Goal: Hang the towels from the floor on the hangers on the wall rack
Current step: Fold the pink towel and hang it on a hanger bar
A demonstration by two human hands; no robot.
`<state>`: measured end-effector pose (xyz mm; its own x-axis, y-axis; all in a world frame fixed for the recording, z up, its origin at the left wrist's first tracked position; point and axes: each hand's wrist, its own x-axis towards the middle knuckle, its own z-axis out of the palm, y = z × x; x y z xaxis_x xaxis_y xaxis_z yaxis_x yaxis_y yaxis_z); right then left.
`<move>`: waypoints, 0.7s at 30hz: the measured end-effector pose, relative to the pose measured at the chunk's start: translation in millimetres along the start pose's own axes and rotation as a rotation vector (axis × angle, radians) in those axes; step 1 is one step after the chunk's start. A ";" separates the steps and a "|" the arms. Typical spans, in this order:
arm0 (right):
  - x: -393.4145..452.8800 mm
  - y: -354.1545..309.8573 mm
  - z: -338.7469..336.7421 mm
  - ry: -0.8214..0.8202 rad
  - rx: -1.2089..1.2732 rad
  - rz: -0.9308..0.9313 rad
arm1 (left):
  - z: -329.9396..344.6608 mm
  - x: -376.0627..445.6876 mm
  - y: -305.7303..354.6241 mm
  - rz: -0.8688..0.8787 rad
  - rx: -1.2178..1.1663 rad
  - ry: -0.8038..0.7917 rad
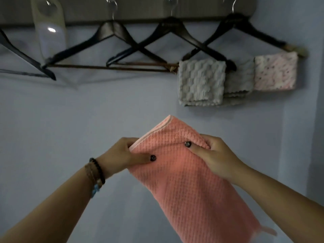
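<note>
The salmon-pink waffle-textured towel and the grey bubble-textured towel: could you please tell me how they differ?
The salmon-pink waffle-textured towel is held up by the left hand and right hand; the grey bubble-textured towel is draped over a dark hanger's bar. The pink one looks longer and has a finer weave. Both are textured cloths.

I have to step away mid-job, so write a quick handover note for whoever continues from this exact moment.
Left hand and right hand: both grip the top edge of the pink towel, held up below the rack.
Done: two grey towels and a speckled towel hang at the right, on the hanger bars.
Left: drape the pink towel over a bare hanger; the bars in the middle and at the left look free. The floor is out of view, so check for more towels.
</note>
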<state>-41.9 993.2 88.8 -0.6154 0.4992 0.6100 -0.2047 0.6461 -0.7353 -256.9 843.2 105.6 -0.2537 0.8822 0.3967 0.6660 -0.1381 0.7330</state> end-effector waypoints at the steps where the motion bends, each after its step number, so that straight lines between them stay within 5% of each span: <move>1: 7.2 -7.4 -2.9 0.016 0.005 -0.019 | 0.0 2.9 0.6 0.035 -0.100 0.082; 6: 36.9 -36.1 -15.2 0.092 0.068 -0.051 | 3.1 25.0 14.9 0.144 -0.643 0.317; 9: 49.8 -45.6 -18.7 0.054 0.036 -0.058 | 7.0 33.6 32.0 0.186 -0.692 0.346; 17: 104.9 -82.4 -26.7 0.076 -0.362 -0.005 | -45.9 76.6 84.1 0.328 -0.236 0.605; 21: 146.5 -114.2 -29.8 0.118 -0.612 0.128 | -93.7 109.1 104.4 0.413 0.374 0.711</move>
<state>-86.0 1009.8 270.9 -0.5113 0.6318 0.5826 0.3586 0.7729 -0.5235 -280.7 882.9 277.1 -0.2353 0.2908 0.9274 0.9532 -0.1171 0.2786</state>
